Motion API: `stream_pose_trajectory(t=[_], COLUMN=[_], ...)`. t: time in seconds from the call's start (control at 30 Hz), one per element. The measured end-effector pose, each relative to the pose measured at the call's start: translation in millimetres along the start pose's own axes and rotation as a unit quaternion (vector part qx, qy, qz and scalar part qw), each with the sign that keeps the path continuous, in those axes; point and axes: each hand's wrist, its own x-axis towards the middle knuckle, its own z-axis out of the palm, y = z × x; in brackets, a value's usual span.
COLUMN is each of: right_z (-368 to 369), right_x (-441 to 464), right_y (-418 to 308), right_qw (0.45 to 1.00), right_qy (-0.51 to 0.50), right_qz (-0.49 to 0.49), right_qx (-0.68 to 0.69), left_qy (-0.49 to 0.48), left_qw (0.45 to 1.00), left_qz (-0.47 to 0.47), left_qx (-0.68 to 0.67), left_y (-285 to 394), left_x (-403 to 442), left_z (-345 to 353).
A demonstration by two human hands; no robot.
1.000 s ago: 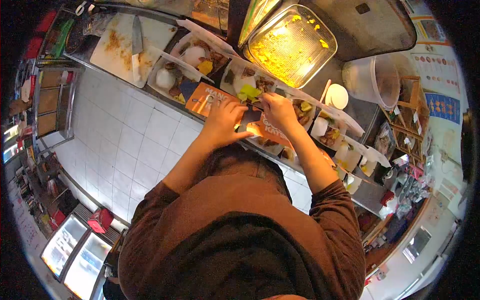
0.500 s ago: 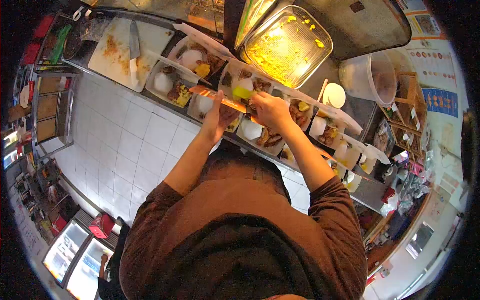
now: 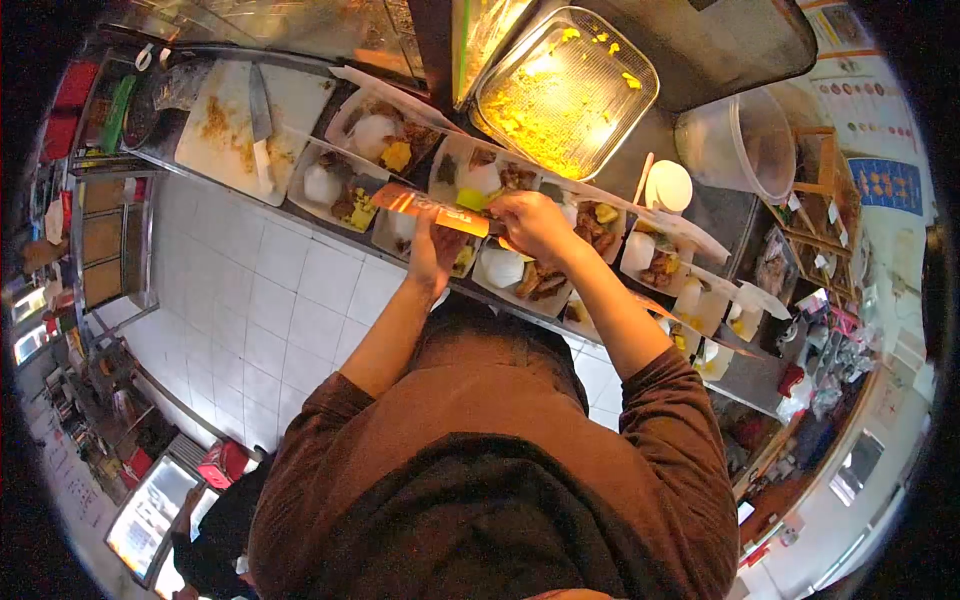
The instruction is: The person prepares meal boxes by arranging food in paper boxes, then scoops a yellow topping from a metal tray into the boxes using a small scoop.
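Observation:
My left hand holds an orange printed strip with pale lettering, thumb against its face. My right hand closes on the strip's darker right end. Whether it is a card sleeve or a packet I cannot tell. Beneath and around my hands stand open meal boxes with white rice, browned meat and yellow bits. One box is just below my right hand, and another lies left of the strip. A yellow-green item shows behind the strip, partly hidden.
A knife rests on a stained white cutting board at the left. A wire-mesh tray with yellow food scraps sits behind the boxes. A clear tub and a round white lid-like item are to the right. Another person is at lower left.
The orange strip has turned so more of its lettered face shows. My right hand has come away from the yellow-green item onto the strip's end. The person at lower left has come further into view.

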Motion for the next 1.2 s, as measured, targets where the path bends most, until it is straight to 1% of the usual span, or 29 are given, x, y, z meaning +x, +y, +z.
stream_pose_trajectory(t=[0.03,0.07,0.13,0.2,0.27,0.3,0.33,0.37,0.43,0.47,0.5,0.53,0.6,0.63,0.67,0.73,0.77,0.8,0.83,0.87,0.9,0.93,0.97,1.0,1.07,1.1,1.13,1.17,1.2], right_z=[1.2,-0.5,-6.4,-8.4,2.9,6.4,10.0,9.4,2.6,-17.5,-35.2,-47.1,-59.8,-57.6,-55.4,-46.9,-38.9,-24.3,-4.1,13.3,27.6,41.0,43.0,41.5,36.9,56.9,73.0,74.0,75.1], right_x=[0.5,0.7,1.5,3.1,3.9,5.7,2.8,1.1,-3.2,-5.5,-6.2,-6.2,-2.7,3.7,13.1,37.9,51.1,66.0,82.1,96.5,109.3,119.8,126.1,129.0,132.7,138.4,137.0,136.7,137.5], right_y=[4.7,5.6,7.6,23.6,48.7,58.0,66.4,67.9,71.3,49.0,24.0,-3.3,-47.5,-50.1,-55.7,-69.1,-72.7,-72.1,-66.2,-61.5,-58.0,-54.6,-62.5,-67.5,-79.6,-50.1,-30.7,-35.4,-39.7], right_qw=[1.0,1.0,0.996,0.996,0.975,0.964,0.964,0.951,0.93,0.906,0.868,0.868,0.804,0.808,0.808,0.844,0.821,0.821,0.879,0.925,0.926,0.962,0.975,0.976,0.99,0.991,0.992,0.988,0.979], right_qy=[-0.015,-0.014,-0.03,-0.017,-0.009,-0.016,-0.016,-0.016,-0.017,-0.04,-0.064,-0.068,-0.033,-0.031,-0.033,-0.02,-0.027,-0.032,0.009,0.051,0.047,0.119,0.189,0.186,0.092,0.11,0.105,0.066,0.026], right_qz=[0.015,0.016,0.081,0.09,0.186,0.172,0.171,0.261,0.343,0.335,0.321,0.317,0.311,0.284,0.285,0.232,0.253,0.253,0.217,0.176,0.172,0.122,0.07,0.068,0.095,-0.02,-0.025,-0.061,-0.096], right_qx=[0.017,0.019,0.023,0.024,0.122,0.204,0.205,0.166,0.129,0.254,0.374,0.375,0.506,0.514,0.515,0.483,0.511,0.51,0.425,0.334,0.332,0.215,0.094,0.095,-0.044,-0.068,-0.068,-0.124,-0.179], left_qy=[-0.021,-0.021,-0.012,-0.02,-0.026,-0.024,-0.021,-0.02,-0.05,-0.047,0.057,0.159,0.132,0.171,0.211,0.249,0.253,0.27,0.28,0.29,0.271,0.25,0.156,0.16,0.168,0.052,0.056,0.029,0.034], left_qw=[1.0,1.0,1.0,1.0,0.999,0.999,0.999,0.999,0.996,0.997,0.98,0.919,0.85,0.818,0.783,0.806,0.806,0.821,0.828,0.834,0.875,0.91,0.926,0.926,0.973,0.964,0.964,0.949,0.977], left_qz=[0.001,0.0,-0.006,-0.01,-0.013,-0.02,-0.026,-0.025,-0.049,-0.044,0.101,0.239,0.424,0.435,0.441,0.422,0.421,0.377,0.357,0.337,0.289,0.237,0.306,0.307,0.106,0.174,0.177,0.194,0.14], left_qx=[0.008,0.009,0.003,0.012,0.018,0.024,0.029,0.03,0.046,0.048,0.163,0.271,0.284,0.335,0.384,0.333,0.332,0.333,0.33,0.327,0.279,0.229,0.155,0.153,0.12,0.192,0.188,0.245,0.159], left_y=[-0.7,-0.8,-0.6,0.9,1.7,0.2,-1.3,2.7,14.1,16.6,18.2,20.6,55.6,78.0,99.7,128.3,134.2,137.3,137.8,138.5,137.1,134.4,128.8,128.4,129.4,120.0,121.5,124.6,124.2], left_x=[0.9,0.0,-1.2,-5.4,-6.6,-5.5,-5.2,-10.2,-23.4,-28.8,-34.3,-37.1,-35.3,-31.2,-27.1,-13.3,12.6,44.2,53.2,61.6,61.4,60.4,57.5,55.1,48.1,50.5,43.2,35.0,44.0], left_z=[-3.1,-3.2,-2.6,-2.1,-5.1,-8.1,-11.6,-7.4,-0.6,-4.5,-9.3,-12.5,-19.8,-21.2,-13.2,20.8,12.0,-7.0,-15.7,-23.5,-23.7,-25.0,-30.1,-37.3,-55.5,-75.0,-72.5,-62.2,-65.8])
